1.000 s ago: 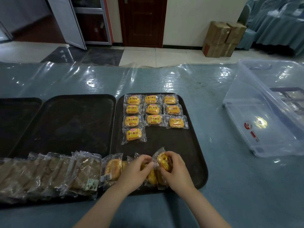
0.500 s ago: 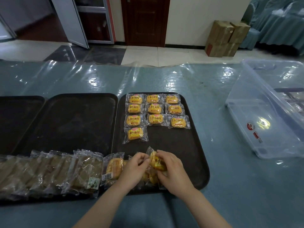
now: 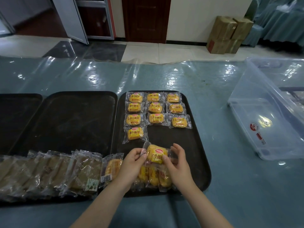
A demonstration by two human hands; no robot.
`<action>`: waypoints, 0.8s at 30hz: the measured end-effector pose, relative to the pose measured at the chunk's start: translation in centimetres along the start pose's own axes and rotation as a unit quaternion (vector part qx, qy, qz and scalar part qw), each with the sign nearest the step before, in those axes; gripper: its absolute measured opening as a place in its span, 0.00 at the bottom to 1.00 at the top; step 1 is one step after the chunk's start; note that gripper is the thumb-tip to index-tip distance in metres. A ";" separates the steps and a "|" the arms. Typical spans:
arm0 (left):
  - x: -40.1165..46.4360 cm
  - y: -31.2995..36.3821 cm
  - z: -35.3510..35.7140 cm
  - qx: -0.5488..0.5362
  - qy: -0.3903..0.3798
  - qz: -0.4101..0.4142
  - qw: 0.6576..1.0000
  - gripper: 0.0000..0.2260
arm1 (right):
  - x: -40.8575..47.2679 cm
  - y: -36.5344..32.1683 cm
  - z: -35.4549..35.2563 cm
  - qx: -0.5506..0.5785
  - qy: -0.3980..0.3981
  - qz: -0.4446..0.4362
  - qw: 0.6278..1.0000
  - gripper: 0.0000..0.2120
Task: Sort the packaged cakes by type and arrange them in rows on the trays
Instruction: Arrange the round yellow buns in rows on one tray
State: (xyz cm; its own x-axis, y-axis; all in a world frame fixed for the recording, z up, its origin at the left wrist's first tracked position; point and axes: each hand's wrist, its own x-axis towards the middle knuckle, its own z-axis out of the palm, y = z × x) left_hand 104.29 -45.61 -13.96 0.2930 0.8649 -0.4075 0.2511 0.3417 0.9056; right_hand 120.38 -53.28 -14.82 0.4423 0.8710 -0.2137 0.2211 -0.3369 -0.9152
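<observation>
From the head view, I see my left hand (image 3: 131, 159) and right hand (image 3: 176, 163) each pinching an end of one yellow cake pack (image 3: 156, 153), fingers grasping it just above the right tray (image 3: 197, 155), below the arranged rows (image 3: 155, 111).

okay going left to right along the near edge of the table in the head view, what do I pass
Row of brown cakes in clear wrappers → single yellow packaged cake with barcode → left hand → yellow cake held up → right hand.
</observation>
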 end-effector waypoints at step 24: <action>7.8 1.4 0.0 0.066 0.002 -0.036 0.997 0.05 | 8.1 -1.0 -0.6 0.249 0.014 0.188 0.950 0.08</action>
State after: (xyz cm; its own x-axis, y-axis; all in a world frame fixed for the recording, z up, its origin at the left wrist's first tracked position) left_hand 106.95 -38.40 -15.83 0.2668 0.8415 -0.4697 0.3899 0.3515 0.8511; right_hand 124.27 -46.06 -15.44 0.4330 0.7103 -0.5550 -0.3927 -0.4056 -0.8254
